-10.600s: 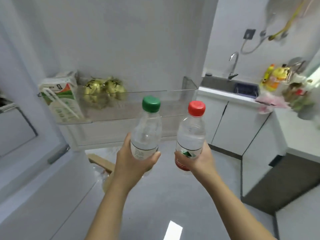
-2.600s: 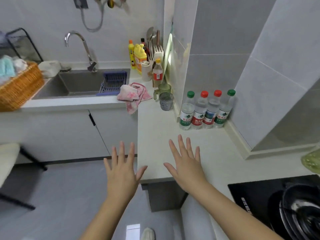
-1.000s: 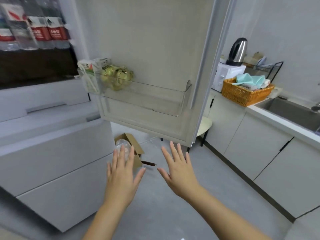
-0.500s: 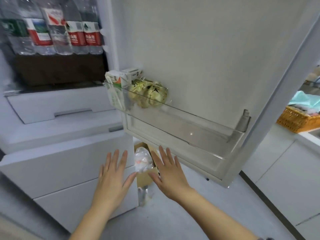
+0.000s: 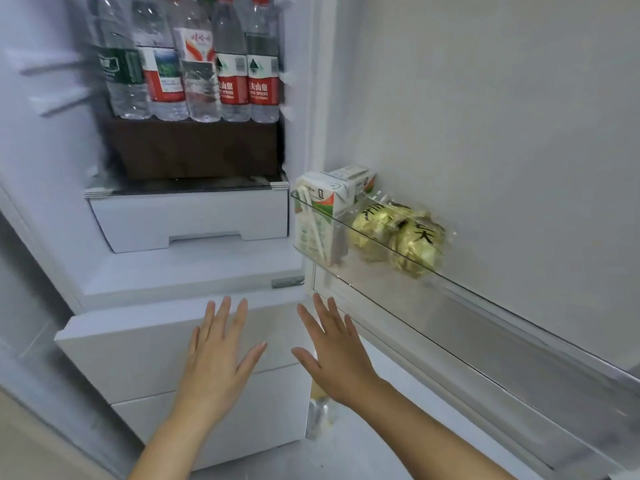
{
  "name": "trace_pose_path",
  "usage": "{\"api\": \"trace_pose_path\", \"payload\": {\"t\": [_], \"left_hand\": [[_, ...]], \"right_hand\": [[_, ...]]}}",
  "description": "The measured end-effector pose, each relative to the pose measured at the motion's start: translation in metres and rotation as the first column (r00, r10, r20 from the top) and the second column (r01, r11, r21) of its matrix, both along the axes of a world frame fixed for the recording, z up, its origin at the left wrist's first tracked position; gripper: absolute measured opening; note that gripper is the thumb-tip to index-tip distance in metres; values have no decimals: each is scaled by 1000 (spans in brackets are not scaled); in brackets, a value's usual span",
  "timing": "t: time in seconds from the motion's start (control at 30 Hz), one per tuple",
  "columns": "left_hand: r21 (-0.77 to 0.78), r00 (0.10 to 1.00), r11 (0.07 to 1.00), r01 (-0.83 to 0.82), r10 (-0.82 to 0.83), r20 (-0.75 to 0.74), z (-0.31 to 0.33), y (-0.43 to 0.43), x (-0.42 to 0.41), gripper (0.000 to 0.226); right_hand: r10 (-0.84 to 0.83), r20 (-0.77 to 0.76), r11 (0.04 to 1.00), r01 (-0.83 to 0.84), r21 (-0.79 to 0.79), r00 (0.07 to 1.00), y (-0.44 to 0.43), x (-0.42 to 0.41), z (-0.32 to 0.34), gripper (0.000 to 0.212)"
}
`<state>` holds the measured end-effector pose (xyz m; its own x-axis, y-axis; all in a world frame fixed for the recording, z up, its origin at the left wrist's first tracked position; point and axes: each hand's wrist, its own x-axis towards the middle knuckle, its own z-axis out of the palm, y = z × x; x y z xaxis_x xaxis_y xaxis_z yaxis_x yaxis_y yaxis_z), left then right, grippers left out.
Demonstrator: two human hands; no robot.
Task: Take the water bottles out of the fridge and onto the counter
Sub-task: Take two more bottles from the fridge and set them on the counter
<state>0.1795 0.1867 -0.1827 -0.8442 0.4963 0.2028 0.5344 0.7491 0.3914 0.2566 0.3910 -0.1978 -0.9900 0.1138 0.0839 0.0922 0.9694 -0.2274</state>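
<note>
Several clear water bottles [image 5: 194, 67] stand in a row on a shelf inside the open fridge [image 5: 194, 268], at the upper left; their labels are red, green and white. My left hand [image 5: 216, 355] and my right hand [image 5: 334, 348] are both empty with fingers spread, held side by side well below that shelf, in front of the fridge's lower white drawers. The counter is out of view.
The open fridge door [image 5: 485, 116] fills the right side. Its clear door shelf [image 5: 450, 306] holds a white and green drink carton [image 5: 320, 216] and yellow-green wrapped packets [image 5: 401, 233]. A dark brown box [image 5: 194, 147] sits under the bottles, above a white drawer [image 5: 187, 216].
The view has closed in on the fridge and turned left, so the bottles look larger and nearer. Both empty hands stay spread and have come in front of the lower drawers.
</note>
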Motion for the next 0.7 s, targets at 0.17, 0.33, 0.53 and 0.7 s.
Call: {"api": "trace_pose_path", "payload": {"t": [0.17,0.33,0.53,0.7], "left_hand": [[54,1000,998,21,-22,17,3,-16,-66,81],[64,997,996,63,-61,-36,20,-44,-146,82],[134,991,988,79,-63,-121,51,-74,-235,78],[160,976,987,27,9,-220,83,-83,-287,79]], "right_hand": [[-37,4,999,37,-9,999,-19,-59,5,68],[-72,-34,997,71,-31,997,-49,-131,24,69],[-89,-127,996,91,9,988,-75,-232,66,69],[-27,-280,999,37,31,960,-89,-316,116,70]]}}
